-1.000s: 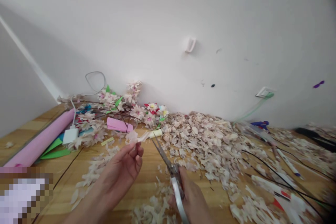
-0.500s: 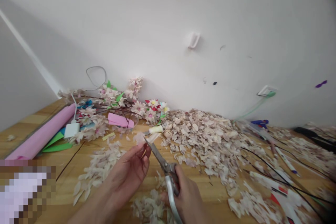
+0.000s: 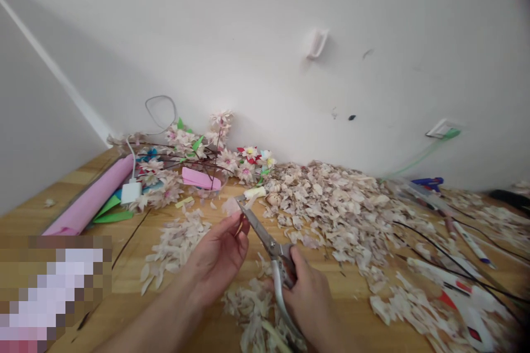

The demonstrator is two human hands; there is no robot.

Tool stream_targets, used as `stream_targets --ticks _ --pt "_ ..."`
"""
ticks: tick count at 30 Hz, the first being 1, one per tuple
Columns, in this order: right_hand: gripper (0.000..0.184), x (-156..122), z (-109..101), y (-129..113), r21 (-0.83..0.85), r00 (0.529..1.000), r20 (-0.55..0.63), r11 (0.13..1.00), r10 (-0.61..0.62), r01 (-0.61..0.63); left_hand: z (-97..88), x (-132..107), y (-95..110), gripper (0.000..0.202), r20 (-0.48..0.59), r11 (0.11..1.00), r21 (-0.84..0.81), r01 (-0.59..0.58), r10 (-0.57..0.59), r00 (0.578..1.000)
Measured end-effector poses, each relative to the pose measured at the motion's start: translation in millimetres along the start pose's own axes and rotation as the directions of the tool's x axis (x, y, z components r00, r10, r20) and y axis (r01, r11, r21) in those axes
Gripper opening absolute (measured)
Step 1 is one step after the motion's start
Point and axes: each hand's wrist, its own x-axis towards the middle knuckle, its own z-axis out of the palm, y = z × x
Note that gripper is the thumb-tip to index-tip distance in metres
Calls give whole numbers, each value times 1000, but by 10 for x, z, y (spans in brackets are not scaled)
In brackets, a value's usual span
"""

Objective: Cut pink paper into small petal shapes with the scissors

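Observation:
My left hand [image 3: 219, 251] pinches a thin, pale piece of garlic skin [image 3: 230, 207] between thumb and fingertips. In my right hand [image 3: 312, 292] is a pair of metal scissors [image 3: 273, 248], fingers wrapped round the handles. The blades point up and left, their tips touching or just beside the skin at my left fingertips. Below the scissors lies a small heap of skin scraps [image 3: 246, 309]. Left of my left hand are cut, petal-shaped pieces [image 3: 176, 242]. A large pile of dry garlic skins [image 3: 331, 204] spreads behind my right hand, with a garlic bulb [image 3: 273, 198] at its left end.
Artificial blossom branches [image 3: 186, 146] lie along the wall. At left are a pink paper roll [image 3: 93, 196], green paper [image 3: 108, 209] and a white charger [image 3: 131, 193]. On the right are a blue glue gun [image 3: 428, 182], a marker [image 3: 470, 242] and dark wires [image 3: 439, 265].
The camera view has shifted, so the table and wall sit farther right and slightly higher. Both hands keep nearly the same pose, with the garlic skin and scissors still held.

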Motion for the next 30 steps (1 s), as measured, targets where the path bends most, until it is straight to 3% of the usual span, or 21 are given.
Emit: stream_targets --ticks 5,22,27,30 --pt "23 3 15 -1 -72 997 -69 997 -29 24 -1 0 1 15 -14 1000 8 -21 21 1000" --pt "25 -2 -10 -11 -51 1000 -30 999 -4 2 1 0 15 15 -3 1000 25 -11 11 1000" --pt "34 23 29 71 215 995 -77 975 66 -48 -3 1 17 14 -30 991 127 -38 43 999" --pt "35 107 128 172 606 980 -105 792 167 -70 -46 15 -35 10 -21 952 303 -43 52 998"
